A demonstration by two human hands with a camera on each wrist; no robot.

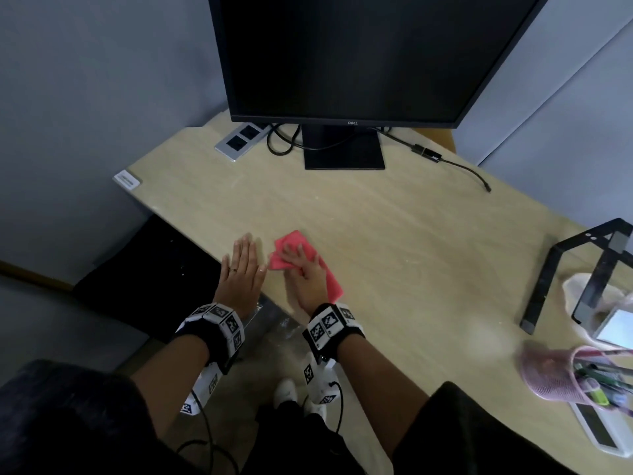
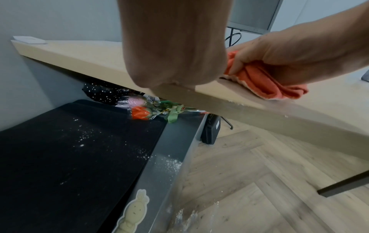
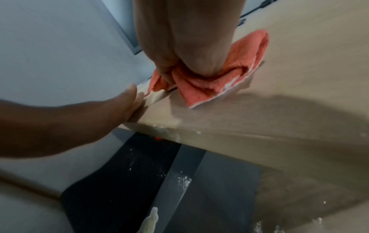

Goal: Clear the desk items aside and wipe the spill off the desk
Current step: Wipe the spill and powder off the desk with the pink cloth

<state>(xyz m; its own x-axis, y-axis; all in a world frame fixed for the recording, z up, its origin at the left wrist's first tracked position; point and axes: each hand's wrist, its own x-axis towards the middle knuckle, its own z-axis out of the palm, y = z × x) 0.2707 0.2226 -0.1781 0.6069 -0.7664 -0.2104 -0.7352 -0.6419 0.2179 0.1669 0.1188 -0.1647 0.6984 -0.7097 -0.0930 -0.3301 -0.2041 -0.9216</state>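
The right hand [image 1: 303,269] presses on a folded pink-red cloth [image 1: 330,286] near the front-left edge of the desk [image 1: 394,234]. In the left wrist view its fingers curl into the folds and the thumb grips the cloth from the side, so the cloth [image 2: 265,82] is bunched under the palm. The cloth lies flat on the desk top, at about 7 o'clock from the monitor [image 1: 342,56].

The left hand [image 1: 241,269] is just beside the cloth, at its 9 o'clock, with straight fingers together. It holds nothing; its edge rests against the desk edge, as the right wrist view shows [image 3: 131,107].

White powder [image 2: 169,164] lies on the dark cabinet [image 2: 69,157] under the desk and also on the wooden floor [image 2: 239,181]. Small white crumbs stick along the desk edge.

At 3 o'clock, far from the hands, stand a black stand [image 1: 561,269] and a pink mesh pen holder [image 1: 555,375]. A power strip [image 1: 239,140] lies at 11 o'clock near the monitor.
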